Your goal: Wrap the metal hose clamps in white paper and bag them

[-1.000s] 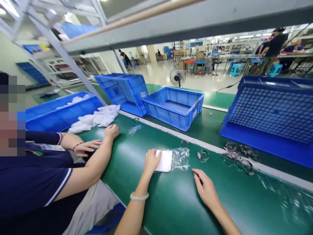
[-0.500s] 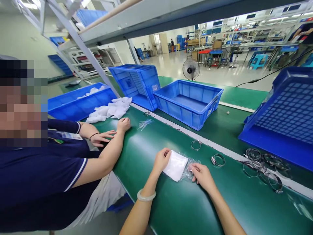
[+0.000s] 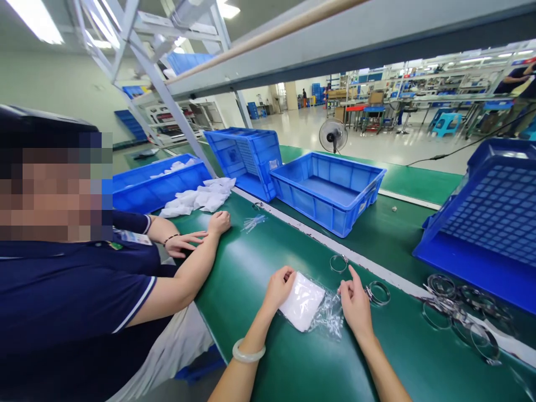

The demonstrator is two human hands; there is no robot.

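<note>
Pinching a white, square packet in clear plastic (image 3: 302,302) on the green table (image 3: 247,273), the left hand (image 3: 278,289) grips its ten-o'clock edge; at three o'clock, the right hand (image 3: 355,307) looks released. Probably light, soft, slippery: hold the padded edge.

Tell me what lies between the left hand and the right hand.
Between the left hand and the right hand, the head view shows a flat white item in a clear plastic bag, the bag's crinkled end nearest the right hand.
</note>
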